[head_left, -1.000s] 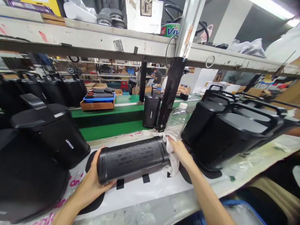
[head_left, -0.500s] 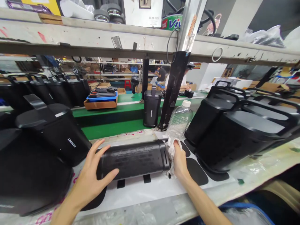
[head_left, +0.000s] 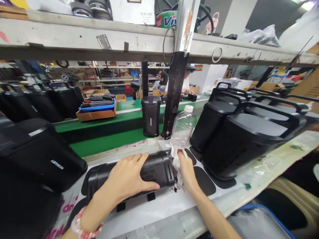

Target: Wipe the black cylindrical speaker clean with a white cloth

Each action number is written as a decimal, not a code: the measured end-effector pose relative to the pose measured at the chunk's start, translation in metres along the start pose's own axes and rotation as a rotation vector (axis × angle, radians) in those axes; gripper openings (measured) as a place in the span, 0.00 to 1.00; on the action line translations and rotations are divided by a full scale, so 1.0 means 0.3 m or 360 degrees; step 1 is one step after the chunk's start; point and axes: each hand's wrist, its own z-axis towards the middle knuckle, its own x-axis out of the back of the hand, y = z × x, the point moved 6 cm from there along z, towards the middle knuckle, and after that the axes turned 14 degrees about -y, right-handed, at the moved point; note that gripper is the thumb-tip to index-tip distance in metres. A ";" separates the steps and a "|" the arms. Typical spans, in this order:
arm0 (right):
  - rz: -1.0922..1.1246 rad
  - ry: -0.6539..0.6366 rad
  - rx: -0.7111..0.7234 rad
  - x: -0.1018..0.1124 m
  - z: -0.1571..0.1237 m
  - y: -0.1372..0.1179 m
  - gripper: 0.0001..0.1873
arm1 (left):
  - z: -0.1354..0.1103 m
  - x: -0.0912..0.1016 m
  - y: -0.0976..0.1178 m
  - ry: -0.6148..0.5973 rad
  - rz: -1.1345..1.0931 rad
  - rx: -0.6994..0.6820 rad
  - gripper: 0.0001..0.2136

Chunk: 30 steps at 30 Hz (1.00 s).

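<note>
A black portable speaker (head_left: 160, 166) lies on its side on the white bench sheet. My left hand (head_left: 129, 174) lies across its middle, with the fingers over the top and the thumb along the near side. At the speaker's right end, my right hand (head_left: 186, 169) is closed on a white cloth (head_left: 175, 160), pressed against the end face. Just behind the cloth stands a clear plastic bottle (head_left: 183, 127) with a white cap. My left palm hides part of the speaker.
Upright black speakers with handles (head_left: 239, 132) crowd the right. More dark speakers (head_left: 42, 149) stand at the left. Another speaker (head_left: 151, 116) is on the green conveyor (head_left: 99, 142) beside a black post (head_left: 173, 96). A shelf beam (head_left: 139, 39) runs overhead. A person sits far back.
My left hand has moved right from the speaker's left end to its middle. My right hand keeps the cloth at the right end. The camera view has shifted right.
</note>
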 end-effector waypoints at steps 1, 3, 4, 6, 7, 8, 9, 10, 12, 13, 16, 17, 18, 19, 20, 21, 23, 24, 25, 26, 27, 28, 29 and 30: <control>-0.0054 0.0041 0.0058 0.016 -0.002 -0.017 0.20 | -0.002 -0.002 0.000 0.0005 0.0008 0.0000 0.37; -0.0135 0.0129 0.0178 0.041 -0.021 -0.052 0.21 | -0.002 -0.009 0.000 0.0000 0.0023 0.0015 0.37; -0.0222 0.0128 0.0289 0.039 -0.041 -0.075 0.22 | -0.001 -0.012 -0.002 -0.0004 0.0029 0.0028 0.37; -0.0600 -0.0062 0.0644 -0.011 -0.104 -0.129 0.23 | 0.002 -0.016 -0.003 -0.0017 0.0025 0.0035 0.36; -0.0875 -0.0213 0.0863 -0.055 -0.151 -0.147 0.26 | 0.004 -0.015 -0.002 -0.0013 0.0017 0.0029 0.36; -0.1167 -0.0352 0.1066 -0.099 -0.204 -0.151 0.31 | 0.005 -0.014 -0.002 -0.0006 0.0008 0.0018 0.36; -0.1429 -0.0448 0.1221 -0.133 -0.257 -0.140 0.36 | 0.007 -0.012 -0.001 0.0007 0.0001 0.0003 0.35; -0.1626 -0.0491 0.1318 -0.151 -0.303 -0.122 0.40 | 0.008 -0.011 -0.001 0.0021 -0.0001 -0.0005 0.35; -0.1847 -0.0454 0.1436 -0.153 -0.371 -0.086 0.44 | 0.010 -0.011 -0.002 0.0041 0.0011 0.0000 0.34; -0.1902 -0.0432 0.1462 -0.146 -0.391 -0.072 0.45 | 0.010 -0.013 -0.004 0.0039 0.0022 0.0009 0.34; -0.1960 -0.0412 0.1415 -0.148 -0.398 -0.068 0.45 | 0.011 -0.014 -0.004 0.0031 0.0039 0.0025 0.32; -0.1960 -0.0407 0.1362 -0.161 -0.387 -0.080 0.45 | 0.011 -0.012 -0.003 0.0028 0.0034 0.0016 0.32; -0.1948 -0.0393 0.1314 -0.178 -0.375 -0.095 0.43 | 0.012 -0.009 -0.002 0.0025 0.0025 0.0006 0.30; -0.1925 -0.0363 0.1276 -0.197 -0.365 -0.113 0.42 | 0.012 -0.006 0.000 0.0018 0.0011 -0.0008 0.29; -0.1897 -0.0314 0.1253 -0.212 -0.359 -0.128 0.40 | 0.013 -0.003 0.001 0.0009 -0.0005 -0.0020 0.27; -0.1867 -0.0267 0.1242 -0.222 -0.360 -0.137 0.39 | 0.014 -0.001 0.002 0.0004 -0.0020 -0.0027 0.26; -0.1780 -0.0231 0.1292 -0.215 -0.384 -0.132 0.39 | 0.015 0.001 0.000 -0.0002 -0.0033 -0.0021 0.27; -0.1704 -0.0238 0.1318 -0.192 -0.401 -0.119 0.38 | 0.015 0.001 -0.002 0.0001 -0.0029 -0.0012 0.29; -0.1593 -0.0282 0.1328 -0.159 -0.417 -0.102 0.37 | 0.014 0.000 -0.004 0.0004 -0.0019 0.0001 0.31; -0.1437 -0.0341 0.1277 -0.113 -0.426 -0.083 0.34 | 0.014 -0.001 -0.006 0.0004 -0.0007 0.0016 0.33; -0.1250 -0.0398 0.1124 -0.059 -0.420 -0.060 0.30 | 0.013 -0.003 -0.007 -0.0004 0.0001 0.0027 0.35; -0.1047 -0.0422 0.0886 0.000 -0.403 -0.035 0.26 | 0.012 -0.005 -0.008 -0.0014 0.0003 0.0036 0.36; -0.0844 -0.0406 0.0602 0.056 -0.380 -0.009 0.21 | 0.011 -0.007 -0.009 -0.0023 -0.0002 0.0044 0.36; -0.0650 -0.0348 0.0335 0.104 -0.357 0.012 0.18 | 0.010 -0.008 -0.009 -0.0029 -0.0010 0.0050 0.36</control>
